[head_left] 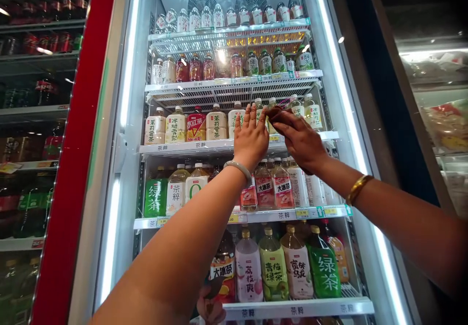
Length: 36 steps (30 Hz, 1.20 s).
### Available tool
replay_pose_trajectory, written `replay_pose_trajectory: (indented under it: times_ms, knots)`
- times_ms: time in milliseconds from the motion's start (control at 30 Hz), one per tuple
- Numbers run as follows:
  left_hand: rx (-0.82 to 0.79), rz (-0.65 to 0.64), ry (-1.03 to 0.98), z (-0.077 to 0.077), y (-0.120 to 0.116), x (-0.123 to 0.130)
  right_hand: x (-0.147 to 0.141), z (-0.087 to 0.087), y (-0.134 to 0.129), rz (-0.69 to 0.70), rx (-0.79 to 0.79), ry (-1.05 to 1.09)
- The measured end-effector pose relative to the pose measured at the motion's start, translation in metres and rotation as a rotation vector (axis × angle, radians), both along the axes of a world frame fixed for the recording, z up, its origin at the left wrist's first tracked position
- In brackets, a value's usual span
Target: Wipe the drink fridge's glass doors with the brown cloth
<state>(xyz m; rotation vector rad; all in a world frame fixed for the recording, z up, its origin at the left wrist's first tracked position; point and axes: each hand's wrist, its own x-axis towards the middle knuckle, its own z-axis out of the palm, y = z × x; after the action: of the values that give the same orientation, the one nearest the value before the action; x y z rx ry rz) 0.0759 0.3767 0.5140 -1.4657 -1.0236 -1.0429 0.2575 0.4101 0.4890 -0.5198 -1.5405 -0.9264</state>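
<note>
My left hand lies with its fingers stretched out flat against the glass door of a lit drinks fridge, a grey bangle on its wrist. Just to its right, my right hand grips a dark brown cloth and holds it to the glass; a gold bracelet circles that wrist. The cloth is mostly bunched under the fingers. Behind the glass, both hands cover part of a row of large tea bottles on the middle shelf.
More bottles, such as a green tea bottle, fill the shelves above and below. A door handle is at the left. Beyond a red frame stands another drinks fridge; bagged goods show at the right.
</note>
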Motion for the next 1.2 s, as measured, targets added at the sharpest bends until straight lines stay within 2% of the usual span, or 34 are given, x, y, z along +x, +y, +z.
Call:
replay_pose_trajectory:
  times_ms: [67,133,233,300,367,467,567,633,700,800,900,967,1033,1100,1200]
  knots:
    - [-0.012,0.008,0.034,0.001,0.000,-0.002,0.009,0.014,0.002,0.012,-0.037,0.045]
    - [-0.037,0.016,0.071,0.003,-0.002,-0.004,0.026,0.020,0.007,0.021,-0.081,0.200]
    - [-0.067,0.026,0.142,0.010,-0.005,-0.001,0.042,0.002,0.010,0.001,-0.102,0.361]
    - [-0.086,0.033,0.188,0.014,-0.006,0.007,0.039,-0.014,0.009,-0.017,-0.092,0.310]
    - [-0.095,0.039,0.174,0.018,-0.004,0.021,0.030,-0.017,0.007,-0.010,-0.069,0.172]
    - [-0.078,0.034,0.098,0.017,0.002,0.042,0.026,0.006,0.009,0.052,-0.045,0.045]
    - [-0.055,0.018,0.129,0.010,0.009,0.055,0.035,0.028,0.013,0.087,-0.060,0.189]
    - [-0.042,0.018,0.145,0.005,0.012,0.057,0.038,0.023,0.014,0.083,-0.072,0.307]
    - [-0.023,0.022,0.133,0.002,0.013,0.056,0.033,0.004,0.013,0.070,-0.063,0.338]
    - [0.008,0.027,0.150,0.001,0.014,0.055,0.024,-0.016,0.011,0.063,0.004,0.189]
    - [0.007,0.031,0.142,0.002,0.014,0.055,0.033,-0.003,0.012,0.073,0.010,0.044]
    - [-0.007,0.027,0.121,0.002,0.013,0.056,0.050,0.012,0.013,0.066,-0.035,0.116]
    - [-0.015,0.021,0.116,0.002,0.013,0.057,0.063,0.016,0.014,0.052,-0.076,0.272]
    - [-0.011,0.019,0.113,0.002,0.013,0.057,0.065,0.008,0.013,0.042,-0.092,0.374]
    - [0.004,0.022,0.120,0.001,0.014,0.057,0.049,-0.012,0.008,0.042,-0.058,0.247]
